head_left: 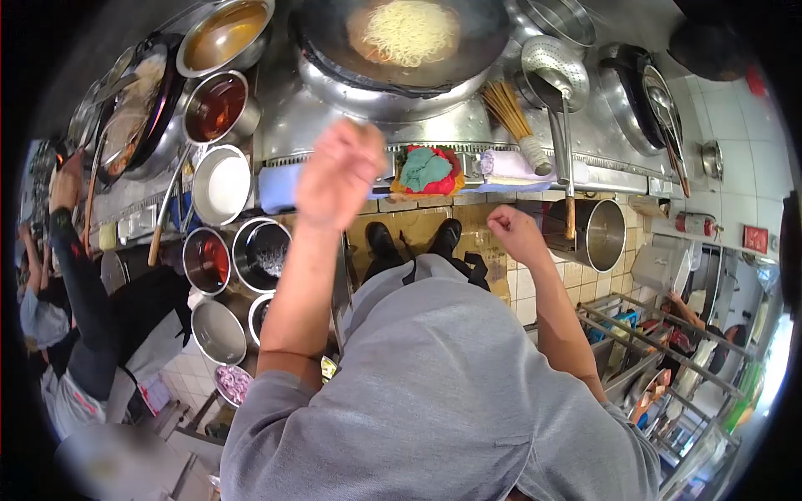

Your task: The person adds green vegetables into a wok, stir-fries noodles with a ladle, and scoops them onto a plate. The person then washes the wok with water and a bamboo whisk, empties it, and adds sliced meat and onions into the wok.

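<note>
Noodles (409, 32) lie in a large dark wok (330, 63) at the top centre. My left hand (341, 171) is raised in front of the stove edge, below the wok and beside a blue cloth (279, 188). Motion smears its fingers, so I cannot make out whether it holds anything. My right hand (514, 232) hangs below the counter edge with its fingers curled in; nothing shows in it. Nearest to it are a folded white cloth (518, 165) and a large metal pot (603, 235). Green and red cloths (426, 170) lie between the hands on the edge.
Metal pots with red liquid (219, 108) and white contents (224, 185) stand at left. A bamboo brush (511, 117), a perforated ladle (555, 67) and another wok (622, 100) are at right. A co-worker (88, 309) works at far left. A metal rack (652, 334) stands lower right.
</note>
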Demonstrator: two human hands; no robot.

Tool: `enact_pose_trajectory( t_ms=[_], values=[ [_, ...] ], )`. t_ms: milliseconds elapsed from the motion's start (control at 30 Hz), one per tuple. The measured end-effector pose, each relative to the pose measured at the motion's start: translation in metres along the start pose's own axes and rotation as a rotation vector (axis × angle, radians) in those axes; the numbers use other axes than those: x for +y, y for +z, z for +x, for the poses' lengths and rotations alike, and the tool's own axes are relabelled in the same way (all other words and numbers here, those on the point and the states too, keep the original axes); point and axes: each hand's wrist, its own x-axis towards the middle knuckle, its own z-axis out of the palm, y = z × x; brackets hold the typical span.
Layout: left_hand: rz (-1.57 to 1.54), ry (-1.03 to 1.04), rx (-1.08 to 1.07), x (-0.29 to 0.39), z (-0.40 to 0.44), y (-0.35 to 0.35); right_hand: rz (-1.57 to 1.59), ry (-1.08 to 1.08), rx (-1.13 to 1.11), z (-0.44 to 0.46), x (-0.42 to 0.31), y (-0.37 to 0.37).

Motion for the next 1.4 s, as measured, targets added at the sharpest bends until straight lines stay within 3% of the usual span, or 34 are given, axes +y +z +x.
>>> enact_pose_trajectory(
  t_ms=[67, 133, 233, 267, 300, 367, 400, 467, 533, 567, 700, 767, 833, 900, 967, 1033, 1067, 1133, 1167, 1200, 1233, 1267, 1300, 1367, 1400],
  values=[
    [0.221, -0.337, 0.086, -0.045, -0.013, -0.007, -0.025, 0.011, -0.032, -0.003, 0.036, 0.019],
    [0.512, -0.689, -0.061, -0.092, -0.031, -0.033, -0.11, 0.071, -0.111, -0.012, 0.088, 0.043],
    [0.78, -1.03, -0.069, -0.172, -0.081, -0.097, -0.39, 0.083, -0.266, -0.055, 0.186, 0.077],
    [0.775, -1.163, 0.128, -0.172, -0.084, -0.091, -0.247, 0.195, -0.145, -0.078, 0.192, 0.077],
    [0.779, -1.164, 0.106, -0.182, -0.094, -0.104, -0.105, 0.3, -0.029, -0.1, 0.199, 0.076],
    [0.349, -1.082, 0.722, -0.213, -0.123, -0.165, -0.117, 0.514, -0.149, -0.135, 0.226, 0.073],
    [0.354, -1.085, 0.714, -0.221, -0.128, -0.189, -0.042, 0.603, -0.137, -0.151, 0.231, 0.07],
    [0.43, -0.981, 1.072, -0.232, -0.13, -0.221, 0.036, 0.685, -0.117, -0.174, 0.235, 0.07],
    [0.542, -0.934, 1.004, -0.229, -0.117, -0.21, 0.141, 0.862, -0.073, -0.19, 0.24, 0.072],
    [0.651, -0.886, 0.942, -0.223, -0.11, -0.202, 0.145, 0.851, -0.071, -0.192, 0.243, 0.076],
    [0.961, -1.278, 0.585, -0.225, -0.129, -0.193, 0.219, 0.735, -0.1, -0.169, 0.256, 0.087],
    [1.129, -1.254, 0.442, -0.221, -0.157, -0.171, 0.143, 0.668, -0.032, -0.149, 0.265, 0.089],
    [1.128, -1.561, 0.21, -0.232, -0.213, -0.235, 0.225, 0.603, -0.096, -0.132, 0.275, 0.086],
    [1.621, -1.716, 0.144, -0.227, -0.227, -0.175, 0.235, 0.353, 0.098, -0.122, 0.286, 0.083],
    [1.856, -1.009, -0.406, -0.235, -0.271, -0.176, 0.226, 0.309, 0.096, -0.121, 0.298, 0.074],
    [1.976, -1.531, -0.325, -0.235, -0.247, -0.094, 0.232, 0.288, 0.096, -0.132, 0.315, 0.068],
    [1.977, -1.543, -0.299, -0.248, -0.251, -0.081, 0.241, 0.231, 0.113, -0.141, 0.337, 0.075],
    [1.989, -1.17, 0.371, -0.262, -0.269, -0.063, 0.25, 0.287, 0.003, -0.169, 0.373, 0.084],
    [2.028, -1.06, 0.334, -0.27, -0.27, -0.062, 0.237, 0.347, -0.088, -0.184, 0.392, 0.083],
    [1.946, -0.858, 0.536, -0.279, -0.269, -0.053, 0.134, 0.166, -0.17, -0.201, 0.443, 0.099],
    [1.896, -0.893, 0.53, -0.279, -0.257, -0.039, 0.025, -0.02, -0.249, -0.219, 0.489, 0.118],
    [1.625, -0.928, 0.631, -0.285, -0.255, -0.049, -0.252, -0.061, -0.424, -0.238, 0.5, 0.117],
    [1.619, -0.91, 0.652, -0.289, -0.252, -0.043, -0.538, -0.102, -0.588, -0.253, 0.51, 0.114],
    [1.496, -0.737, 0.854, -0.292, -0.242, -0.03, 0.059, 0.347, -0.361, -0.289, 0.552, 0.137],
    [1.475, -0.796, 0.866, -0.295, -0.248, -0.041, 0.147, 0.332, -0.33, -0.296, 0.547, 0.131]
  ],
)
